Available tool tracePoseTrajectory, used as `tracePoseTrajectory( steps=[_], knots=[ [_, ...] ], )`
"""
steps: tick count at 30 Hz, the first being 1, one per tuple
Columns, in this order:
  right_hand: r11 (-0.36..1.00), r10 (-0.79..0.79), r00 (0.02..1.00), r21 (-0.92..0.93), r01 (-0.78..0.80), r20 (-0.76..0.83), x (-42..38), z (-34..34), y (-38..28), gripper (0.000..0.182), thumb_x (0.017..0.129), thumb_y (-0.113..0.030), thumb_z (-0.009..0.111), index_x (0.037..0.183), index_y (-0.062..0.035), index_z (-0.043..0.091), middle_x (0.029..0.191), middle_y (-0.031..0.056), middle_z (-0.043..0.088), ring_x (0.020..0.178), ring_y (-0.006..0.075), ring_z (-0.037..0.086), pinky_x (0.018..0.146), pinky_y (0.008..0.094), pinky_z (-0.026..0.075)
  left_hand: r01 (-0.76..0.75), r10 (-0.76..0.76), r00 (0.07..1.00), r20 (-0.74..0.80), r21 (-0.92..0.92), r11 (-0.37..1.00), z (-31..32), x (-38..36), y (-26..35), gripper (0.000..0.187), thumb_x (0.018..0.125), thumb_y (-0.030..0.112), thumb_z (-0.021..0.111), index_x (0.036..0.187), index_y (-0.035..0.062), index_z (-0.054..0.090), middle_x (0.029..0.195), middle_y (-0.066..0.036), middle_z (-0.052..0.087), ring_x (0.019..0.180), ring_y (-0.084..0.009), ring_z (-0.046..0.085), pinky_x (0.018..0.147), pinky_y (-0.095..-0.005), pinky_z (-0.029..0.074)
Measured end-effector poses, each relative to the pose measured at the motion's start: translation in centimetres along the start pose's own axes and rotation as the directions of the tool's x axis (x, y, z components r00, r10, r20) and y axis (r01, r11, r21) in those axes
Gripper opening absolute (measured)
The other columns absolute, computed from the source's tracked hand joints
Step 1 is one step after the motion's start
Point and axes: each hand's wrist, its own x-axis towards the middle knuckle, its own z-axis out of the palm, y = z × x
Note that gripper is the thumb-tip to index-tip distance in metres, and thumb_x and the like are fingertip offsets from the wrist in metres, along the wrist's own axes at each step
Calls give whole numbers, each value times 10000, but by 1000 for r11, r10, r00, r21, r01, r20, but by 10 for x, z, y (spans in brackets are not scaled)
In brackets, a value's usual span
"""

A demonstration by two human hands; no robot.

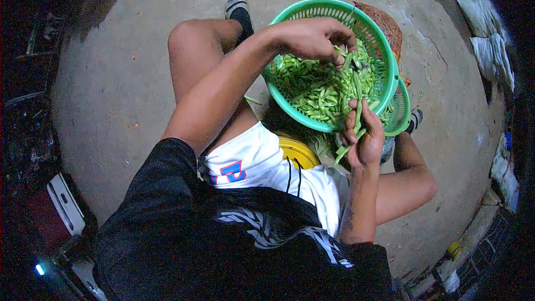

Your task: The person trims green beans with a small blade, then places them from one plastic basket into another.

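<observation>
Seated low over a concrete floor (128,95), knees spread, with hands well separated and both at work over a green basket (393,72). Reaching across from the left, above the far part of the basket: the left hand (317,39), fingers bent down toward the thumb over cut green beans (323,100). Just beside those fingertips, something small and dark, too blurred to name; cannot tell whether pinched or merely close by. Nearer and to the right, at the basket's near rim: the right hand (369,139), palm turned up, fingers curled around a few long bean pods (341,156). Jutting out of that grip both toward the far side, in the direction of the left fingertips, and toward the near left, outside the rim. Heaped inside the basket, below the left hand and to the far left of the right hand: the cut pieces, short and pale green. Partly hidden to the right, a second green basket (406,106); beyond, at the far right, a reddish mesh sack (387,25). Between the thighs, something round and yellow (298,151), beside white shorts (251,156).
</observation>
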Motion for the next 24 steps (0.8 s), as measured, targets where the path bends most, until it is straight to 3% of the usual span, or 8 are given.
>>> tracePoseTrajectory(
  steps=[4,6,9,12,14,19,22,24],
  knots=[
    [995,70,998,75,-70,4,-4,0,-5,299,1057,-308,524,1106,-28,619,671,23,560,408,59,340,383,203,262,78,-79,996,35,48,996,6,-2,15,446,858,135,740,1265,6,611,1012,-39,640,933,-141,591,844,-305,494],
    [992,51,998,117,-55,43,-4,-7,-2,279,1052,-306,530,1094,-43,616,650,12,528,411,44,301,388,198,230,29,-29,1000,-9,22,999,3,1,3,433,853,143,741,1255,26,627,1018,-34,643,932,-140,592,848,-302,490],
    [989,38,997,144,-46,60,-6,-16,-3,278,1051,-303,526,1091,-41,611,637,4,503,413,47,296,391,202,232,-25,21,999,-28,-142,990,-18,1,0,406,830,112,745,1225,64,664,1019,-39,656,931,-121,589,849,-303,488],
    [995,52,999,88,-53,10,-6,-15,-5,273,1055,-301,523,1092,-43,605,629,1,498,411,49,286,392,209,238,38,-35,999,41,-58,998,-10,5,-4,425,834,110,745,1248,73,656,1016,-36,657,935,-118,589,845,-307,486],
    [993,41,999,110,-40,-7,-6,-9,-5,269,1058,-297,519,1091,-44,604,623,-2,492,409,50,282,394,211,243,17,-16,997,81,-6,1000,8,5,1,468,842,131,751,1287,50,631,948,-31,657,907,-124,590,839,-301,480],
    [983,16,1000,182,-20,21,-5,-11,-6,255,1069,-280,503,1095,-47,601,619,-9,478,408,48,277,398,206,246,47,-35,995,92,-140,989,13,9,4,434,866,153,744,1269,35,634,959,-34,658,904,-124,588,827,-298,476],
    [980,-2,1000,201,-4,26,-6,-10,-5,252,1070,-281,502,1091,-50,601,618,-15,474,408,45,277,396,204,237,-15,20,995,96,-57,998,8,12,1,409,874,147,735,1253,26,639,968,-35,663,886,-122,596,805,-294,483],
    [975,-4,998,223,-9,59,-5,-14,-3,248,1070,-279,502,1087,-52,600,618,-19,473,407,45,278,395,205,231,73,-68,996,59,-94,993,-6,10,-6,391,870,135,732,1236,24,646,956,-30,657,850,-119,598,776,-289,490]
  ],
)
